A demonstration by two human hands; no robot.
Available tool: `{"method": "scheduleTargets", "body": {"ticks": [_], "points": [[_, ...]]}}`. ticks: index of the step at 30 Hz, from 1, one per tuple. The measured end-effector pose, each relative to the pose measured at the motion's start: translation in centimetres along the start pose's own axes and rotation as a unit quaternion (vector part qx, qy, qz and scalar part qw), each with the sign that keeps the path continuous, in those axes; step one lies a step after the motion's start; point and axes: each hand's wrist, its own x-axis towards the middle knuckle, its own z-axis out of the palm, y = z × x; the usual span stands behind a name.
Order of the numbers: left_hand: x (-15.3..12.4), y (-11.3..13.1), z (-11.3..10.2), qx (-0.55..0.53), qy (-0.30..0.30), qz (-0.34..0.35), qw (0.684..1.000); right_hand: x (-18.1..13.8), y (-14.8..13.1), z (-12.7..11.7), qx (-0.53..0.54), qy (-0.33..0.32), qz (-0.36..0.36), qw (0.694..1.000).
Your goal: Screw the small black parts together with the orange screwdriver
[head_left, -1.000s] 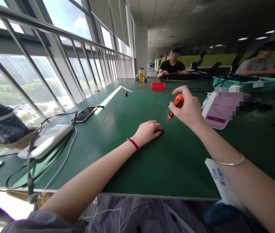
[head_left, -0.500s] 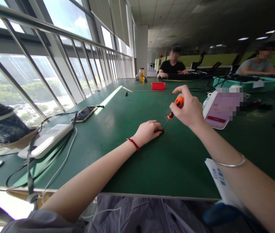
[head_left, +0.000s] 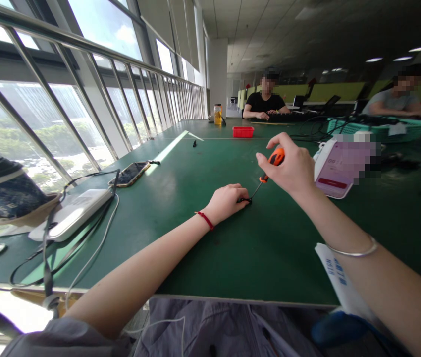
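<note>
My left hand lies on the green table, its fingers closed on a small black part. Most of that part is hidden under the fingers, so I cannot make out its kind. My right hand holds an orange and black screwdriver by its handle, with the thumb lifted off to the side. The shaft slants down to the left, its tip at the black part beside my left fingertips.
To the left lie a phone, a white power bank with cables and a cup. Farther off are a small black piece, a red tray and a green basket. A lit phone stands right. Two people sit beyond.
The thumb of my right hand has moved away from the screwdriver handle, and the hand has shifted slightly right. My left hand stays on the black part.
</note>
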Motion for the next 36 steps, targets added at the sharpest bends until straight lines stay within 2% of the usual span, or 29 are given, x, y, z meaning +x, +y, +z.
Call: {"method": "scheduleTargets", "body": {"ticks": [3,8,14,22,27,36], "points": [[0.0,0.0,0.0,-0.001,-0.002,-0.004,1.000,0.0,0.1,0.0,-0.014,0.004,0.006,1.000],[0.0,0.0,-0.1,-0.003,-0.001,-0.005,1.000,0.1,0.2,0.2,0.045,-0.008,-0.006,0.999],[0.0,0.0,0.0,-0.001,0.004,0.000,1.000,0.1,0.0,0.4,0.047,-0.020,0.032,0.998],[0.0,0.1,0.0,0.011,0.008,0.002,1.000,0.0,-0.1,0.4,0.096,-0.038,0.018,0.994],[0.0,-0.1,0.1,0.031,0.016,-0.004,0.999,0.0,-0.3,0.4,0.066,-0.033,0.048,0.996],[0.0,-0.3,0.4,0.038,0.027,-0.013,0.999,0.0,0.2,1.0,0.138,-0.059,0.017,0.989]]}}
